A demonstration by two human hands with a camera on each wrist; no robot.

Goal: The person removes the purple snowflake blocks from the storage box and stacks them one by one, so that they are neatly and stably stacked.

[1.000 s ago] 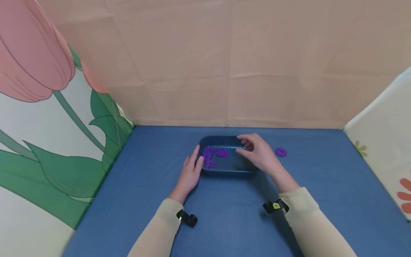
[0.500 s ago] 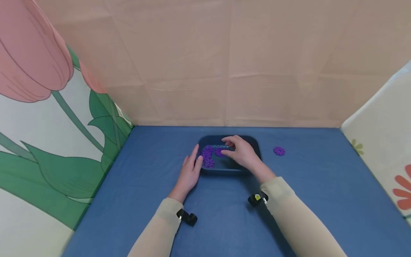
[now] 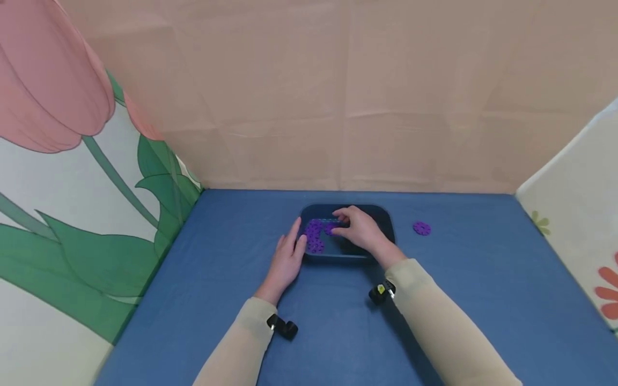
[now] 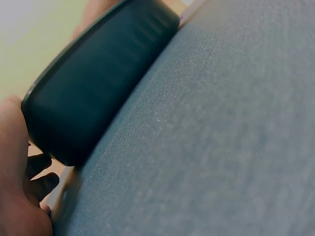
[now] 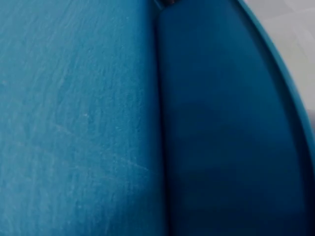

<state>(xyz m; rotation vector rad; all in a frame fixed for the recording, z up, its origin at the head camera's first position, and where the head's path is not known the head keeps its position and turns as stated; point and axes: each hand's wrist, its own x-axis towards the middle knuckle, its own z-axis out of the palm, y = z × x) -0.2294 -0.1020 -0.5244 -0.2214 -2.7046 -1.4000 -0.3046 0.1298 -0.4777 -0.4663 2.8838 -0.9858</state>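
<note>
- Purple disc near the middle of the dark tray, now partly covered by the right hand
- That hand was over the tray's right end a second ago and has come leftward to this disc; over the last half second it has barely moved, which suggests the reach is over and handling this piece is the step in hand
- Its fingers are bent, with the thumb opposite; whether they pinch the disc I cannot tell
- The disc cluster lies unchanged at the tray's left end
- Left hand, fingers fairly straight, rests against that end as before, probably steadying it
- Outside, the lone disc lies untouched on the blue table, right of the tray
</note>
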